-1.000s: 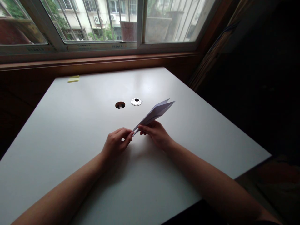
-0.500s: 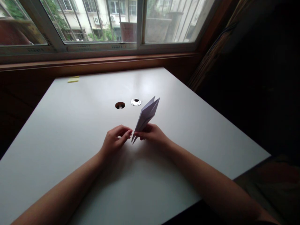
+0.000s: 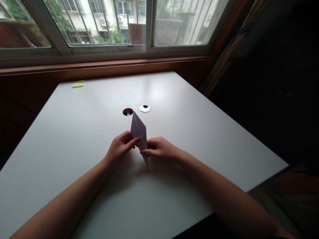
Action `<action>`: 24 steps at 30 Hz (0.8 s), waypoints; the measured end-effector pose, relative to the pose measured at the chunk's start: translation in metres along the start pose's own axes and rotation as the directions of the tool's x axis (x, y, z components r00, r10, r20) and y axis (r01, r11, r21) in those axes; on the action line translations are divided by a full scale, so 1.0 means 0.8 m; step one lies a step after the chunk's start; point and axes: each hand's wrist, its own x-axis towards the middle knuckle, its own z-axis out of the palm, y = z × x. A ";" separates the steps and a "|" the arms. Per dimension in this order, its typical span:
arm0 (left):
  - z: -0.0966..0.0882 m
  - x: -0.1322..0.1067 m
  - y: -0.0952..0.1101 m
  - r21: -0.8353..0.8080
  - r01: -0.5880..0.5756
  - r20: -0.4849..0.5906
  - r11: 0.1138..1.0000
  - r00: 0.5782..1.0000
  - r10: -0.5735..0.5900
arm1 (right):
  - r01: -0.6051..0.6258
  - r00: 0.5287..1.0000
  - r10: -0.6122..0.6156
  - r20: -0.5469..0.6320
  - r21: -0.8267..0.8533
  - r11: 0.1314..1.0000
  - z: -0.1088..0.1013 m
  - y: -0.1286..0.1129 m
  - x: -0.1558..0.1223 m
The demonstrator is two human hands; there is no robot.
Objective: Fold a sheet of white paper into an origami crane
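A folded sheet of pale lilac paper [image 3: 138, 127], creased into a narrow diamond shape, is held upright above the white table [image 3: 119, 205]. My left hand [image 3: 122, 142] pinches its left side, with the thumb on the near face and the fingers behind. On the right edge, lower down, my right hand [image 3: 159, 147] is closed with its thumb and fingers on the paper. The paper's lower point hangs near the tabletop; whether it touches cannot be made out.
Beyond the paper are a round hole [image 3: 127, 112] in the tabletop and a silver round cover [image 3: 145, 108]. Yellow sticky notes [image 3: 78, 84] lie at the far left edge. A window [image 3: 147, 26] with bars outside stands behind the table.
The paper has turned from leaning right to leaning left, its diamond face now toward me. My left hand, earlier just beside the paper, now grips it. My right hand has shifted slightly down.
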 end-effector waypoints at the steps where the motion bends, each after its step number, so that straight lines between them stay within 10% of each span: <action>1: 0.000 0.000 0.000 0.003 0.019 -0.002 1.000 1.000 -0.019 | 0.003 1.000 -0.003 -0.006 -0.012 1.000 0.000 0.000 0.000; 10: 0.003 0.005 -0.002 -0.101 0.057 -0.005 0.993 0.998 -0.057 | 0.055 0.932 0.029 -0.361 0.220 0.974 0.003 0.020 0.005; 24: 0.003 0.005 -0.008 -0.096 -0.005 0.051 0.995 0.999 0.010 | 0.154 0.913 -0.008 -0.408 0.325 0.933 -0.002 0.024 0.009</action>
